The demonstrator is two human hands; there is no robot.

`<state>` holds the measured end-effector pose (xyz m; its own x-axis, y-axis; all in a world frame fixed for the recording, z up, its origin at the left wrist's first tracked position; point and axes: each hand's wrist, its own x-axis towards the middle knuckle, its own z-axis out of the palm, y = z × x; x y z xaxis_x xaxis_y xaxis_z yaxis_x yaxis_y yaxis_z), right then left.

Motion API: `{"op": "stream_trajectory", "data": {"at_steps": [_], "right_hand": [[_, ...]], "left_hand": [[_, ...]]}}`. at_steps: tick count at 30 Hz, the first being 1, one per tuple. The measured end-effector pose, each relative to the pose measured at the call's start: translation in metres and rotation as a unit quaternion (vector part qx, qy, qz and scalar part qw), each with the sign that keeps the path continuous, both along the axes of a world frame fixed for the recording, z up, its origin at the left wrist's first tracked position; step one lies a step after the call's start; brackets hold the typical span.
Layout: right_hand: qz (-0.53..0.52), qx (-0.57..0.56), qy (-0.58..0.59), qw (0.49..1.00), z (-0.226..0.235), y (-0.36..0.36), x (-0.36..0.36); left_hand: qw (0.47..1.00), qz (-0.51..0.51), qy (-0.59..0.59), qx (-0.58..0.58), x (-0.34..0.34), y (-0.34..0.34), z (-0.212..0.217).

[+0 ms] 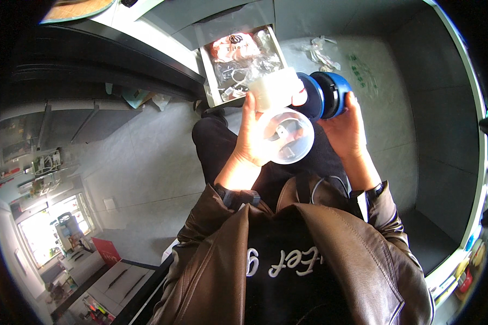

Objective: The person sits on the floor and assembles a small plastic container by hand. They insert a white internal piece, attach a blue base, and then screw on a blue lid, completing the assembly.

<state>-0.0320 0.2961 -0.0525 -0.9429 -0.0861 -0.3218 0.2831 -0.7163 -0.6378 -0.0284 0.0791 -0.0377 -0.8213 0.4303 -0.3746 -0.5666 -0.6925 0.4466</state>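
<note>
a clear plastic dome (286,135) with a white ribbed block (274,89) at its far end is gripped in the left hand (250,142), fingers wrapped round its near side and the thumb side pressed to the rim. a round blue and black part (325,95) is held in the right hand (346,130), fingers curled behind it, so that it sits just beyond the right fingertips and touches or nearly touches the white block; whether the two are already joined cannot be told. judged from this, the pieces are being fitted together, and the work is done well if the clear dome is kept steady, the blue part is lined up squarely with the white block, and it is turned or pressed gently rather than forced, since the thin clear plastic looks easily deformed. just beyond the left hand an open cardboard box (207,70) of small bagged clear parts is seen, and loose clear wrappers (321,51) lie beyond the right hand on the grey surface.
</note>
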Motion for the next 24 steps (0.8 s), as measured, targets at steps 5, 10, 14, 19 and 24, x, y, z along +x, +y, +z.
{"op": "stream_trajectory", "data": {"at_steps": [5,10,14,19,24], "right_hand": [[-0.017,-0.094,0.038,0.995,0.005,0.002,0.0],[-0.012,-0.051,0.066,0.996,0.003,0.002,0.002],[-0.028,-0.034,0.057,0.997,0.004,0.004,0.003],[-0.048,0.024,0.071,0.996,0.004,0.009,-0.001],[-0.053,0.038,0.067,0.996,0.002,0.006,-0.002]], "left_hand": [[0.998,0.042,-0.049,0.001,-0.001,-0.002,-0.005],[0.998,0.04,-0.043,-0.028,-0.002,0.006,-0.004],[0.998,0.042,-0.029,-0.028,-0.001,0.007,-0.005],[0.998,0.04,-0.05,0.024,0.003,-0.003,-0.014],[0.997,-0.019,0.003,0.077,0.003,-0.002,-0.017]]}}
